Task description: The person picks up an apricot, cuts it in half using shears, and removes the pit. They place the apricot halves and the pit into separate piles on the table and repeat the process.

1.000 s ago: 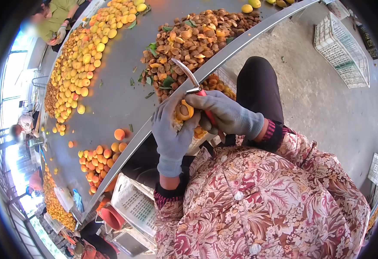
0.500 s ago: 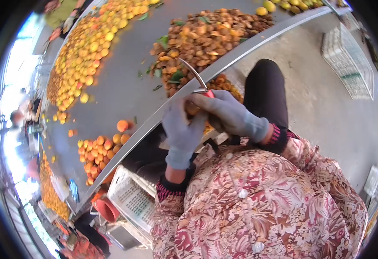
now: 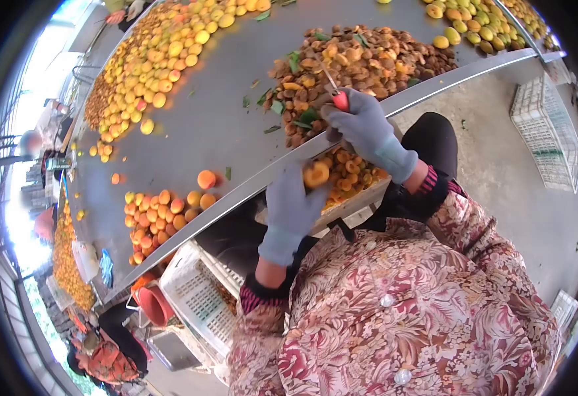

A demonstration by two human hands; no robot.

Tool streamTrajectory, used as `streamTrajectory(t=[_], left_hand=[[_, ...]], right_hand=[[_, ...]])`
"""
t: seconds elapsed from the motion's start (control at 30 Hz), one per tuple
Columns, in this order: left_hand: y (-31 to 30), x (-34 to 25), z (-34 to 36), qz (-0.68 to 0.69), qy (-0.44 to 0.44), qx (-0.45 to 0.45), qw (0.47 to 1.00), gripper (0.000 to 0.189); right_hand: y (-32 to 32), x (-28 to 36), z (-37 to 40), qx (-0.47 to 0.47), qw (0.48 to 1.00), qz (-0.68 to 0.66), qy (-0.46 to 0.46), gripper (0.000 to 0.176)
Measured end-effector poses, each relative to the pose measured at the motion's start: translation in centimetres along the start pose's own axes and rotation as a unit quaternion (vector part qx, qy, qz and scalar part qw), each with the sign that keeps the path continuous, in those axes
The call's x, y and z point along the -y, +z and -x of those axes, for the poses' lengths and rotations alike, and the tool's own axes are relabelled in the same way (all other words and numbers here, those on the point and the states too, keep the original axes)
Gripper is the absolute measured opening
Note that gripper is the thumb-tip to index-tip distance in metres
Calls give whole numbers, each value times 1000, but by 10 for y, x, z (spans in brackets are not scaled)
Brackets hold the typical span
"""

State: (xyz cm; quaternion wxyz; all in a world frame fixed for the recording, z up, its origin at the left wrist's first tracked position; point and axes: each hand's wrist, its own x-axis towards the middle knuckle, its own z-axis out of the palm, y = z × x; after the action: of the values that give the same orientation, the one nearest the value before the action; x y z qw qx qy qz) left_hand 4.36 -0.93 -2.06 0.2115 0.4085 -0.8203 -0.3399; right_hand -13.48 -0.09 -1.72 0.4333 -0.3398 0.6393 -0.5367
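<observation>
My left hand (image 3: 290,204), in a grey glove, holds a cut apricot (image 3: 316,174) between thumb and fingers, just off the table's metal edge. My gloved right hand (image 3: 368,129) is closed around the red handle of a curved knife (image 3: 340,100), its thin blade pointing up and away over a heap of brown apricot pits (image 3: 361,63) on the table. What else the right fingers may hold is hidden. Below and between both hands lie orange apricot halves (image 3: 352,173) in a container under the table edge. Whole apricots (image 3: 160,214) sit in a small group at the left.
A long band of yellow apricots (image 3: 170,63) runs along the far side of the metal table (image 3: 196,138). White crates stand at the lower left (image 3: 200,290) and the right (image 3: 546,132). A red bucket (image 3: 153,305) and another person (image 3: 110,356) are at the lower left.
My hands were together around the fruit and have parted. The right hand with the knife moved up to the pit heap; the left stays low with the cut apricot. The view shifted slightly.
</observation>
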Motion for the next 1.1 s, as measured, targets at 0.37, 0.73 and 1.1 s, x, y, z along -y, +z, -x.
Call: streamTrajectory(t=[0.37, 0.73, 1.1], left_hand=[[-22, 33, 12, -78, 73, -130, 986, 30], [-106, 106, -32, -232, -291, 37, 928, 42], [-21, -42, -19, 609, -36, 83, 788, 41]], right_hand=[[-34, -1, -4, 48, 960, -264, 81, 23], [-49, -3, 37, 30, 974, -225, 19, 25], [-18, 27, 65, 139, 940, -299, 89, 22]])
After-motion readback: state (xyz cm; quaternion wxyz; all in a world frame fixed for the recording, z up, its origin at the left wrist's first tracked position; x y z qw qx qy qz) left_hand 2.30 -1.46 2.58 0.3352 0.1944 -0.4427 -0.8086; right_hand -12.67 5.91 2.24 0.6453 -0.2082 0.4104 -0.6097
